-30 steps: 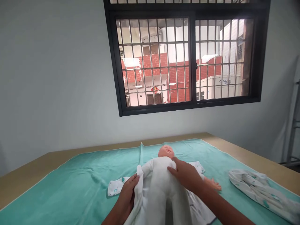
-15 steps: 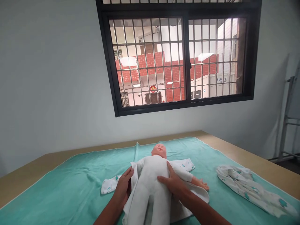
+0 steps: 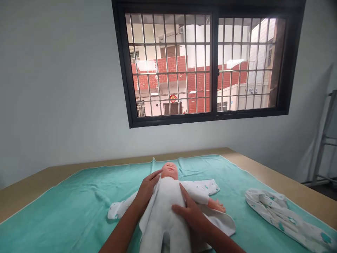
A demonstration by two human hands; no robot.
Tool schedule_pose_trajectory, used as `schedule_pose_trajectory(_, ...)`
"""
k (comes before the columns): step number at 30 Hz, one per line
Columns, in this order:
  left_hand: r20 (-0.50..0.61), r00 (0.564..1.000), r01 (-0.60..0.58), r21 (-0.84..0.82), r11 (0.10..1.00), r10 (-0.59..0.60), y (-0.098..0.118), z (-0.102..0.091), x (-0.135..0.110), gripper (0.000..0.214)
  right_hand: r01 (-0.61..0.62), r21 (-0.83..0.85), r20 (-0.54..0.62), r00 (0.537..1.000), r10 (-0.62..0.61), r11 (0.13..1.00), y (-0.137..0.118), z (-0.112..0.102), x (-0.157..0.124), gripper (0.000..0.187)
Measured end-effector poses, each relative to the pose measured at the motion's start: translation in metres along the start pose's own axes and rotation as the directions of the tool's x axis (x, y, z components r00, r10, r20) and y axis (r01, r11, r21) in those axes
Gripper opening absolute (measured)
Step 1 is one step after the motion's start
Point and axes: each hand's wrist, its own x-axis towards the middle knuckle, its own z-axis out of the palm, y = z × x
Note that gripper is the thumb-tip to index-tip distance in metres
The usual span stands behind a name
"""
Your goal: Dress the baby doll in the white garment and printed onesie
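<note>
A baby doll (image 3: 168, 196) with a white cloth body lies face up on a teal blanket (image 3: 79, 207). Under it spreads an open white printed garment (image 3: 207, 186), one sleeve out to each side. My left hand (image 3: 147, 189) lies on the doll's left shoulder beside the head, fingers stretched over the garment's edge. My right hand (image 3: 188, 211) rests flat on the doll's belly, fingers apart. The doll's bare arm (image 3: 217, 205) sticks out to the right.
A second crumpled white printed garment (image 3: 279, 214) lies on the blanket at the right. The blanket covers a tan table (image 3: 284, 182) set against a grey wall under a barred window (image 3: 205, 66). A metal stand (image 3: 325, 140) is at far right.
My left hand has moved up from the garment's edge at the doll's side to its shoulder near the head. My right hand slid slightly down the torso.
</note>
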Motion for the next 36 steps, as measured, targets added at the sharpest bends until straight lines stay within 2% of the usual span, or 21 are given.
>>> schedule_pose_trajectory(2, 0.015, 0.999, -0.030, 0.038, 0.999, 0.029, 0.012, 0.008, -0.010, 0.046, -0.040, 0.016, 0.052, 0.998, 0.039, 0.999, 0.001, 0.002, 0.000, 0.091)
schedule_pose_trajectory(5, 0.071, 0.995, -0.083, 0.219, 0.972, 0.069, 0.029, 0.020, -0.023, 0.040, -0.037, 0.045, 0.074, 0.997, 0.033, 0.998, 0.010, 0.007, 0.002, 0.090)
schedule_pose_trajectory(8, 0.186, 0.980, -0.008, 0.386, 0.922, -0.069, 0.042, 0.030, -0.037, 0.044, 0.008, 0.068, 0.052, 0.999, -0.012, 0.998, 0.018, 0.009, 0.003, 0.088)
schedule_pose_trajectory(9, 0.261, 0.956, 0.021, 0.404, 0.914, -0.137, 0.046, 0.032, -0.041, 0.046, 0.025, 0.079, 0.057, 0.998, -0.029, 0.997, 0.019, 0.009, 0.003, 0.087)
schedule_pose_trajectory(10, 0.360, 0.911, 0.040, 0.407, 0.913, -0.200, 0.050, 0.034, -0.046, 0.047, 0.040, 0.097, 0.073, 0.996, -0.047, 0.994, 0.018, 0.008, 0.002, 0.085)
schedule_pose_trajectory(12, 0.562, 0.779, 0.027, 0.414, 0.910, -0.279, 0.059, 0.035, -0.054, 0.044, 0.049, 0.143, 0.127, 0.990, -0.067, 0.988, 0.014, 0.006, -0.001, 0.082)
schedule_pose_trajectory(13, 0.623, 0.722, 0.003, 0.432, 0.902, -0.301, 0.063, 0.034, -0.056, 0.041, 0.040, 0.156, 0.144, 0.987, -0.063, 0.987, 0.012, 0.005, -0.002, 0.081)
schedule_pose_trajectory(14, 0.645, 0.697, -0.025, 0.460, 0.887, -0.315, 0.066, 0.032, -0.057, 0.039, 0.025, 0.154, 0.147, 0.988, -0.048, 0.988, 0.011, 0.004, -0.003, 0.080)
schedule_pose_trajectory(15, 0.627, 0.713, -0.057, 0.498, 0.865, -0.314, 0.068, 0.029, -0.057, 0.038, 0.010, 0.142, 0.137, 0.990, -0.029, 0.990, 0.011, 0.003, -0.004, 0.079)
schedule_pose_trajectory(17, 0.487, 0.836, -0.120, 0.613, 0.781, -0.253, 0.067, 0.020, -0.053, 0.036, -0.015, 0.111, 0.098, 0.995, 0.004, 0.994, 0.012, 0.004, -0.004, 0.078)
schedule_pose_trajectory(19, 0.287, 0.947, -0.145, 0.781, 0.608, -0.142, 0.059, 0.010, -0.046, 0.034, -0.025, 0.109, 0.073, 0.997, 0.017, 0.994, 0.016, 0.005, -0.003, 0.079)
schedule_pose_trajectory(20, 0.207, 0.975, -0.139, 0.857, 0.497, -0.084, 0.053, 0.005, -0.043, 0.034, -0.028, 0.119, 0.072, 0.997, 0.019, 0.993, 0.017, 0.006, -0.003, 0.080)
schedule_pose_trajectory(22, 0.129, 0.992, -0.119, 0.944, 0.309, -0.013, 0.041, 0.000, -0.037, 0.036, -0.036, 0.128, 0.086, 0.996, 0.025, 0.991, 0.017, 0.006, -0.003, 0.081)
schedule_pose_trajectory(23, 0.123, 0.992, -0.117, 0.961, 0.251, -0.008, 0.036, -0.001, -0.035, 0.037, -0.041, 0.124, 0.101, 0.994, 0.029, 0.991, 0.016, 0.006, -0.004, 0.082)
schedule_pose_trajectory(26, 0.134, 0.991, -0.132, 0.979, 0.157, -0.007, 0.028, 0.003, -0.032, 0.033, -0.043, 0.122, 0.165, 0.986, 0.022, 0.992, 0.010, 0.004, -0.009, 0.082)
schedule_pose_trajectory(28, 0.116, 0.993, -0.116, 0.984, 0.136, 0.006, 0.028, 0.008, -0.032, 0.029, -0.033, 0.137, 0.188, 0.982, 0.007, 0.990, 0.008, 0.003, -0.012, 0.079)
schedule_pose_trajectory(33, 0.132, 0.991, -0.137, 0.953, 0.271, 0.035, 0.030, 0.017, -0.031, 0.024, -0.022, 0.112, 0.175, 0.985, 0.002, 0.993, 0.011, 0.005, -0.010, 0.076)
schedule_pose_trajectory(36, 0.136, 0.990, -0.141, 0.968, 0.206, 0.040, 0.026, 0.021, -0.032, 0.025, -0.007, 0.072, 0.146, 0.989, -0.003, 0.997, 0.014, 0.006, -0.003, 0.079)
